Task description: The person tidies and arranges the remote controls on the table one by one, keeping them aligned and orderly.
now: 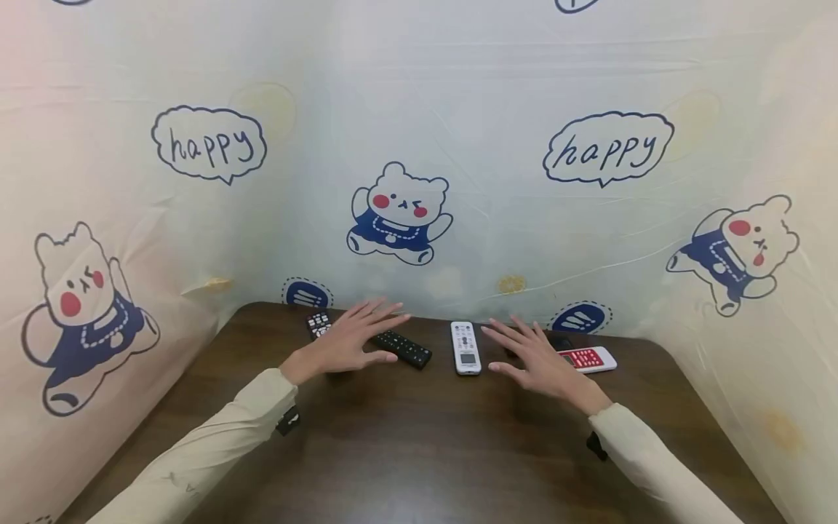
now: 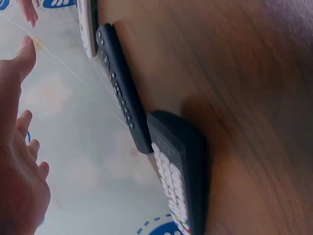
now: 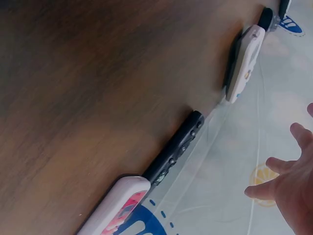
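Observation:
Several remote controls lie near the back edge of the brown table. My left hand (image 1: pixel 350 337) hovers with spread fingers over the left pair: a black remote with white buttons (image 1: pixel 318 324) and a slim black remote (image 1: pixel 404 348), both partly hidden by it in the head view. A white remote (image 1: pixel 465 349) with a small screen lies between my hands. My right hand (image 1: pixel 538 360), fingers also spread, hovers beside a white remote with a red face (image 1: pixel 588 359). Another black remote (image 3: pixel 175 147) lies close to that one, mostly hidden in the head view. Neither hand holds anything.
The wooden table (image 1: pixel 419 451) has rounded back corners. A pale curtain (image 1: pixel 497 240) printed with bears and "happy" bubbles stands behind it and along both sides.

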